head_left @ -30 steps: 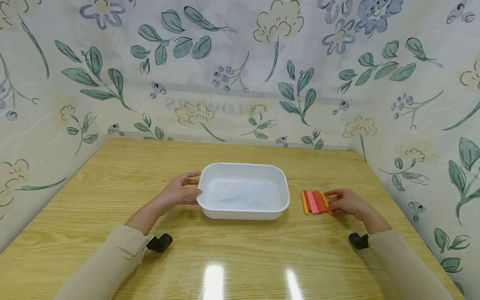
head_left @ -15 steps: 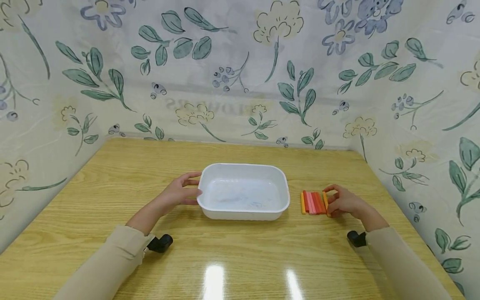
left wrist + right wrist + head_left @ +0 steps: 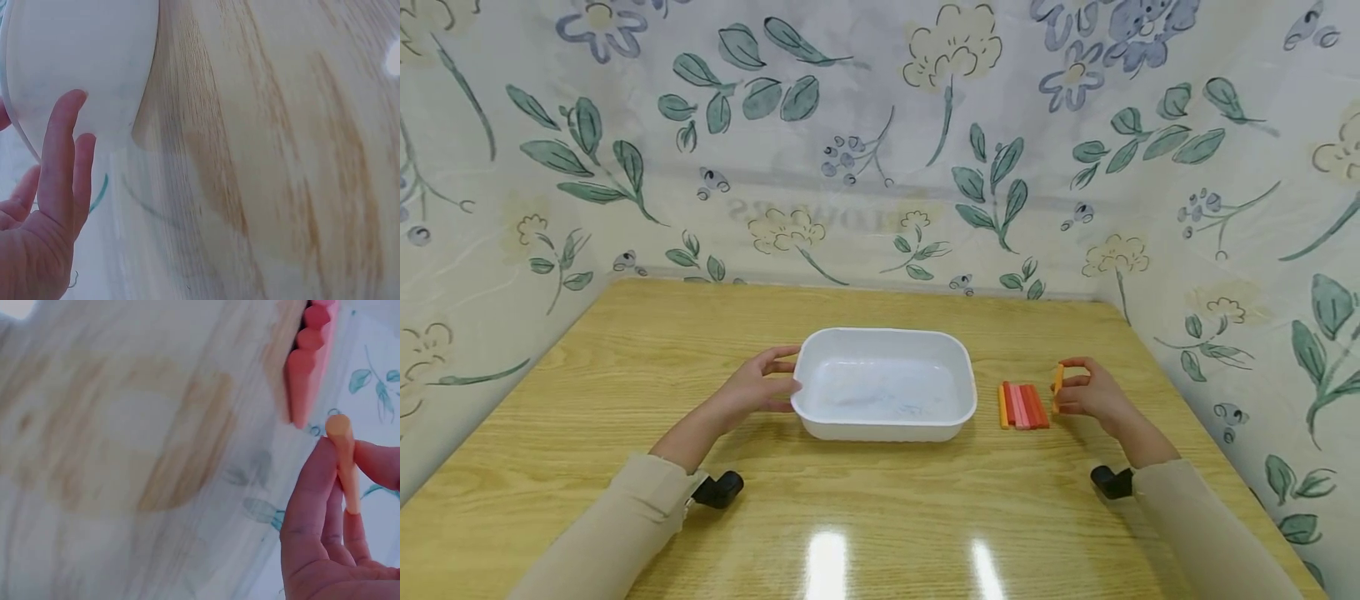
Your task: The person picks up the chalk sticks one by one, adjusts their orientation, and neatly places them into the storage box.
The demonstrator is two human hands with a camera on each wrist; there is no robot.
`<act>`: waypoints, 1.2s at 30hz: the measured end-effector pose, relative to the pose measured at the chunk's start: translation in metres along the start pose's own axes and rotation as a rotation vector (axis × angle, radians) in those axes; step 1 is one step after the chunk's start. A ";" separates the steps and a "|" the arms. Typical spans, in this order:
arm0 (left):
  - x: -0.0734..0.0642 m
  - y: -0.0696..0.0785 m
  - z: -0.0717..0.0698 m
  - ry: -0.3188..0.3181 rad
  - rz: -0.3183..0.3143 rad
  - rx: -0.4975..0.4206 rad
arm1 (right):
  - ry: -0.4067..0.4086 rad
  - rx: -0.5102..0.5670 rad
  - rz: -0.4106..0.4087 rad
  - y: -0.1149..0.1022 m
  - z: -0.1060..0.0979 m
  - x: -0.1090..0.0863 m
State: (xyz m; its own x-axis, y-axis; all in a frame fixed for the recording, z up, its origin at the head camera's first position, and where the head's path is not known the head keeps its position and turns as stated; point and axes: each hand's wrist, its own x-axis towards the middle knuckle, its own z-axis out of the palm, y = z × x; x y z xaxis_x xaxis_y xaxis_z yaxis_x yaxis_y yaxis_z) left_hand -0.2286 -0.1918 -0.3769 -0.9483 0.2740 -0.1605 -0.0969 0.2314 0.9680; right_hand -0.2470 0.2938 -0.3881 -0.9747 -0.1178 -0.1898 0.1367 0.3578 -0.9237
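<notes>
A white plastic tub (image 3: pixel 883 429) sits mid-table, with my left hand (image 3: pixel 752 387) at its left end. One fingertip of that hand overlaps the rim; in the left wrist view other fingers (image 3: pixel 59 144) lie along the outer wall. My right hand (image 3: pixel 1097 396) pinches an orange crayon (image 3: pixel 1057 388) between thumb and fingertips, holding it nearly upright. The right wrist view shows the round end of this crayon (image 3: pixel 339 427) above the fingers. Just left of that hand lies a row of several crayons (image 3: pixel 1024 406), yellow-orange, pink and red, side by side.
Beneath everything is a wood-grain table (image 3: pixel 895 517). A floral-patterned cloth (image 3: pixel 850 167) rises behind it and along both sides. Black wrist devices (image 3: pixel 718 490) hang below each sleeve.
My right hand has drawn the orange crayon from the right end of the row and raised it. My left hand has stayed at the tub.
</notes>
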 end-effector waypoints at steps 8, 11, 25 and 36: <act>0.001 -0.001 0.000 0.015 -0.005 0.002 | 0.001 0.163 0.038 -0.011 0.007 -0.002; 0.001 -0.002 0.000 0.011 0.000 -0.002 | -0.001 0.197 0.043 -0.014 0.010 -0.001; 0.001 -0.003 -0.001 0.018 0.004 -0.002 | -0.039 0.342 0.044 -0.039 0.028 0.005; 0.001 -0.003 -0.001 0.024 0.000 -0.002 | -0.032 0.373 0.068 -0.064 0.046 0.014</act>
State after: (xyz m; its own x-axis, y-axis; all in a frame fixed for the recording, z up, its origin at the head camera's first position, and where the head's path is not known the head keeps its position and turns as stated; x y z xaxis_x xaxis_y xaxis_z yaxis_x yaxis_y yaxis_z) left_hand -0.2291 -0.1929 -0.3800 -0.9551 0.2519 -0.1558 -0.0973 0.2298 0.9684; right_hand -0.2610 0.2265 -0.3472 -0.9560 -0.1365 -0.2597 0.2615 0.0047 -0.9652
